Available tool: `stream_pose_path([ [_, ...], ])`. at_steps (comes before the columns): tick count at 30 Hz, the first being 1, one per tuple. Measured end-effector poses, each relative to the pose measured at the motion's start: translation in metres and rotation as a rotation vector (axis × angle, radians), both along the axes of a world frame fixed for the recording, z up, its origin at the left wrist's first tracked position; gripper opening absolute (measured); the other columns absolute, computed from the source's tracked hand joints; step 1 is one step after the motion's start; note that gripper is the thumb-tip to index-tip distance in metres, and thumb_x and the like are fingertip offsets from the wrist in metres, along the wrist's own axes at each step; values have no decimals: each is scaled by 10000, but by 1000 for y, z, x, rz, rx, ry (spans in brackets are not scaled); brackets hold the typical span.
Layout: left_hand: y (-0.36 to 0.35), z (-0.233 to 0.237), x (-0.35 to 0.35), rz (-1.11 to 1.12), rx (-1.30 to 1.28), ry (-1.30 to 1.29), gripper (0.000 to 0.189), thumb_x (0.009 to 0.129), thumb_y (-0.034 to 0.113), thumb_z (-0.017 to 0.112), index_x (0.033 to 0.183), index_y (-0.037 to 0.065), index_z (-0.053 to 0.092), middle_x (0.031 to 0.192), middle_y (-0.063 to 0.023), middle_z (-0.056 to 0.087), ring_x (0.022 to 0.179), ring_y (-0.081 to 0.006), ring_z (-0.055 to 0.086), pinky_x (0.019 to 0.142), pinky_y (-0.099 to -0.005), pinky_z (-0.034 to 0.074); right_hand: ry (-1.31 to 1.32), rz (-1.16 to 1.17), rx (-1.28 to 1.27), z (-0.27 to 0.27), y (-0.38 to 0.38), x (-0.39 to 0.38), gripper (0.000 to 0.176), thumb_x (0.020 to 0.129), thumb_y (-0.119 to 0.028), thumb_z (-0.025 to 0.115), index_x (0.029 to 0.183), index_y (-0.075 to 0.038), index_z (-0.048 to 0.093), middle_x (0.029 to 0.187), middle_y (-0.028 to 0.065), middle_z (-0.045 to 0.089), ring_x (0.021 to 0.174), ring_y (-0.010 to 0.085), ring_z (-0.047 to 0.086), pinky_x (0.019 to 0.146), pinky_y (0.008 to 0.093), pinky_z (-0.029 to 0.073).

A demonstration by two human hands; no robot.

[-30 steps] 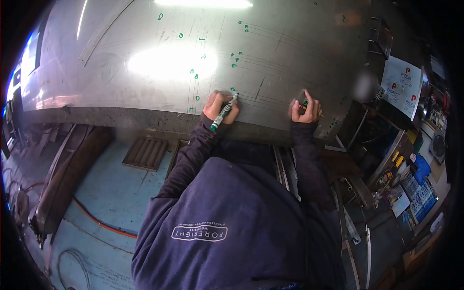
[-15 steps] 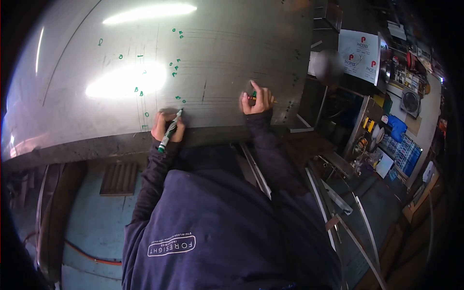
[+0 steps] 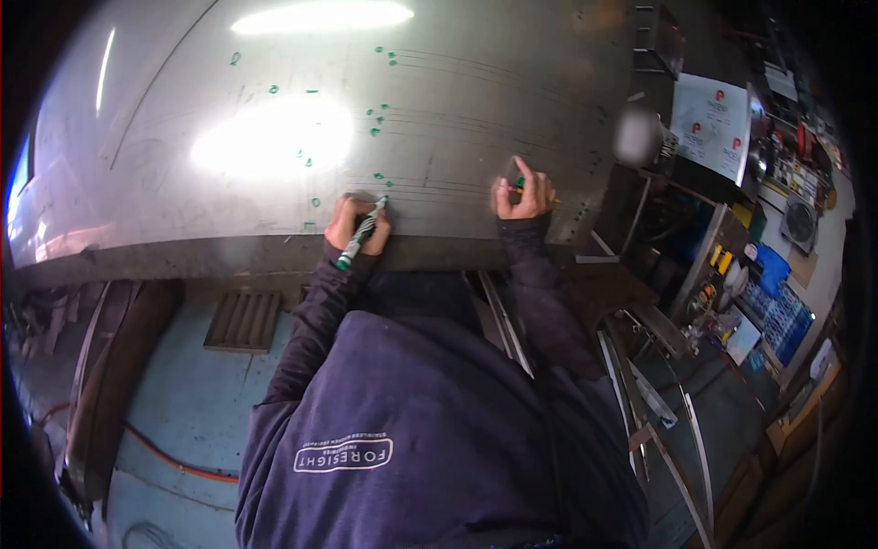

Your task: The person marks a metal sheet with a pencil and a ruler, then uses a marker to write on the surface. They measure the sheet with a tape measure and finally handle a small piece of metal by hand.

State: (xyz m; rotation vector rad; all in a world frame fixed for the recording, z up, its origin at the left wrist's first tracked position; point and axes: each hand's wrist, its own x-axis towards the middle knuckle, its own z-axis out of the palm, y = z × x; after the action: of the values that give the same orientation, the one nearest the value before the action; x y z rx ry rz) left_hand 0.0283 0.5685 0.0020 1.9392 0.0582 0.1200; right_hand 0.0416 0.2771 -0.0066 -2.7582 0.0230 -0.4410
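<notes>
A green-and-white marker [image 3: 358, 245] is gripped in my left hand [image 3: 346, 220], its tip down at the steel sheet [image 3: 457, 91] close to a green mark near the front edge. My right hand [image 3: 529, 198] rests over the sheet further right, index finger pointing forward and the other fingers curled. A thin pencil [image 3: 554, 200] with a reddish end crosses those curled fingers, and a small green piece, like a marker cap [image 3: 520, 183], shows between them. Pencil-like lines and small green letters are drawn across the sheet.
Below the sheet's near edge lies a blue floor [image 3: 183, 393] with a ribbed block [image 3: 243, 320] and an orange hose [image 3: 183, 468]. Metal strips [image 3: 700, 457] lean at the lower right. Beyond stand a printed white panel [image 3: 711, 126], a fan [image 3: 798, 222] and a blue bag [image 3: 773, 268].
The view has shifted, so the sheet and body appear further right. My left hand still holds the marker near the green marks; my right hand keeps the pencil, index finger extended.
</notes>
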Motion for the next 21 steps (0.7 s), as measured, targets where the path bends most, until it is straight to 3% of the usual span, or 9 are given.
stream_pose_path([
  [1,0,2,0,0,0,7,201,697,34,690,801,43,518,747,-135,550,633,-288,588,581,-347,475,-1,7,25,0,1,0,407,766,-268,613,1147,-127,600,825,79,533,782,278,540,714,413,399],
  [3,2,0,-1,-23,48,5,195,742,30,675,827,26,500,767,-121,605,650,-213,617,611,-287,485,43,-14,-6,4,2,-1,405,769,-272,609,1148,-129,601,820,83,530,777,282,542,704,413,401],
  [21,-2,4,0,51,74,12,196,736,33,684,823,24,509,730,-127,569,627,-230,593,588,-295,469,13,-14,-13,3,3,1,391,775,-277,607,1133,-119,614,801,84,520,760,285,533,703,405,405],
])
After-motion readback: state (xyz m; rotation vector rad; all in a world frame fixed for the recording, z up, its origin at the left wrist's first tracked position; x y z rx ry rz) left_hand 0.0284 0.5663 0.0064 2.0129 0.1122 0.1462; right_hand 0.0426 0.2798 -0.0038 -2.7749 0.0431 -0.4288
